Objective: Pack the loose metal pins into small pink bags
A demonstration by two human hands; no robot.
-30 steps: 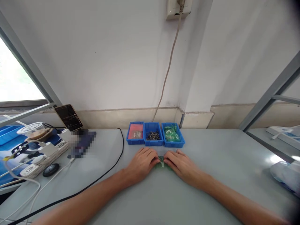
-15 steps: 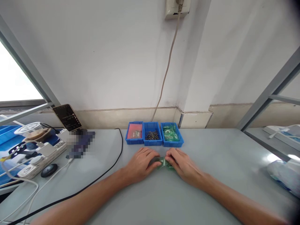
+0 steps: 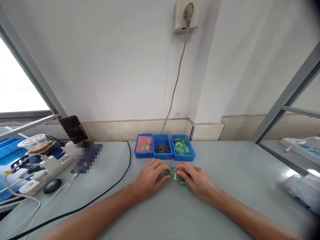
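Observation:
Between my two hands, just above the grey table, is a small green see-through plastic bag [image 3: 173,173]; what is inside it is too small to make out. My left hand [image 3: 153,176] pinches its left side between thumb and fingers. On the other side my right hand [image 3: 194,178] grips it the same way. Three blue bins stand in a row beyond the hands. The left bin [image 3: 144,155] holds pinkish-red bags, the middle bin [image 3: 163,156] loose screws [image 3: 162,148], and the right bin [image 3: 185,157] more green bags [image 3: 181,145].
A black cable [image 3: 110,185] curves over the table on the left. Past it lie a power strip [image 3: 47,175], a black mouse-like object [image 3: 52,186] and a propped phone [image 3: 73,129]. A plastic packet [image 3: 302,190] sits at the right edge. The wall [image 3: 140,66] rises behind the bins.
The green bag has shifted slightly and shows more between the fingers. Both hands stay close together with small finger movements. The camera view has tilted up a little.

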